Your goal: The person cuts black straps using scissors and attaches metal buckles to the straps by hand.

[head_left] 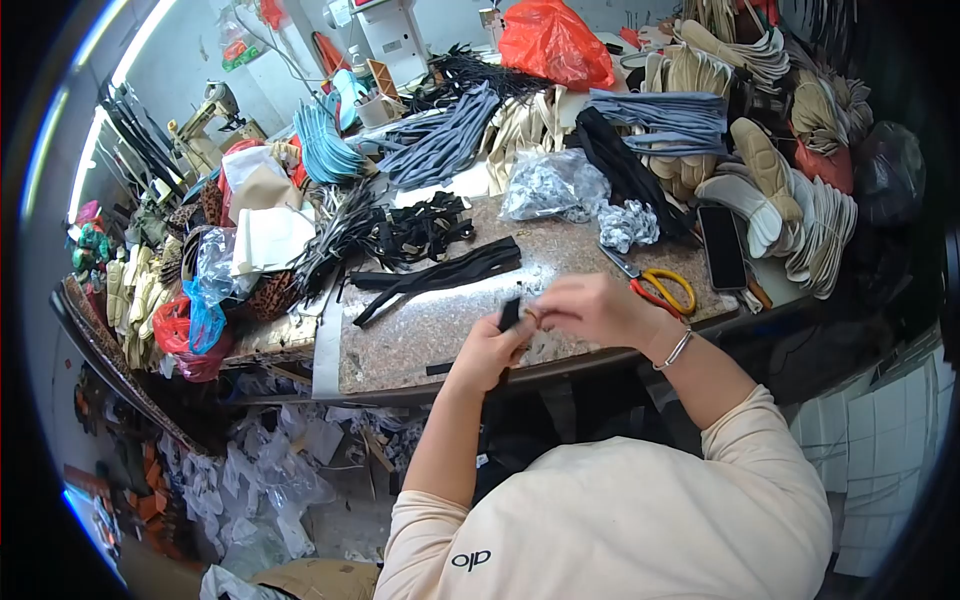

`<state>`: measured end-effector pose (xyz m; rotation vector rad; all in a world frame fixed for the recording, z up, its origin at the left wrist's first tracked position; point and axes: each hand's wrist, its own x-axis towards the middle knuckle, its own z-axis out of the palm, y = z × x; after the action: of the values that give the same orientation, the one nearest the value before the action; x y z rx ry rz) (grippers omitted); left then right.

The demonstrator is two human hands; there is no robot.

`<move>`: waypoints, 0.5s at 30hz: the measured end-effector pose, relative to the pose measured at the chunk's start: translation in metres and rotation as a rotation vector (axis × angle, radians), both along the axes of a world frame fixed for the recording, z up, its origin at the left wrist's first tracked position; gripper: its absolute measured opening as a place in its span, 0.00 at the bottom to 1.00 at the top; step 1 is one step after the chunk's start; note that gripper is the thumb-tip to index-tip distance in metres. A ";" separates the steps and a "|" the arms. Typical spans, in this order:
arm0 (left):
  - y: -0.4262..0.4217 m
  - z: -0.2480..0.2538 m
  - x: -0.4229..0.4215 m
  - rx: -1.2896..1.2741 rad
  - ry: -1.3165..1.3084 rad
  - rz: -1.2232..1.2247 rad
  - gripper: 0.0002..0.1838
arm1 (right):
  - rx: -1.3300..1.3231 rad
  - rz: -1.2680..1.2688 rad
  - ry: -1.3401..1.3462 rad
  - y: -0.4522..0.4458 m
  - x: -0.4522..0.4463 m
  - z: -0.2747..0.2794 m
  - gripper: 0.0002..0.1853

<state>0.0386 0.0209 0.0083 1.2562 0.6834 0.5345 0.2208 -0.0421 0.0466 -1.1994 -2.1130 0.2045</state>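
Note:
My left hand [488, 352] is closed around a black strap [511, 313], whose short end stands up above the thumb. My right hand [598, 308] reaches in from the right, fingers pinched together close beside that strap; whatever they grip is too small to make out. Both hands are above the stone-topped work surface [400, 350], near its front edge. Just beyond them lies a bundle of black straps [440, 278]. Scissors with yellow and red handles [668, 290] rest to the right of my right hand.
A clear plastic bag of small silvery pieces [555, 185] sits behind the hands, with loose pieces [628, 225] beside it. A phone [722, 248] lies at the right. Stacks of beige insoles [820, 235], blue-grey strips [440, 135] and a red bag [555, 45] crowd the back.

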 end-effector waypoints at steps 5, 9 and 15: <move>-0.001 -0.003 0.006 -0.371 -0.218 0.157 0.13 | 0.049 -0.041 0.413 0.009 -0.011 -0.017 0.11; -0.005 -0.006 0.009 -0.441 -0.216 0.153 0.16 | 0.151 -0.065 0.435 0.009 -0.019 -0.027 0.12; -0.011 -0.005 0.010 -0.494 -0.282 0.136 0.19 | 0.287 -0.136 0.470 0.014 -0.020 -0.035 0.10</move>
<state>0.0486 0.0104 0.0037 0.6602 0.6156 0.5964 0.2003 -0.0286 0.0121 -1.0031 -1.5861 0.1036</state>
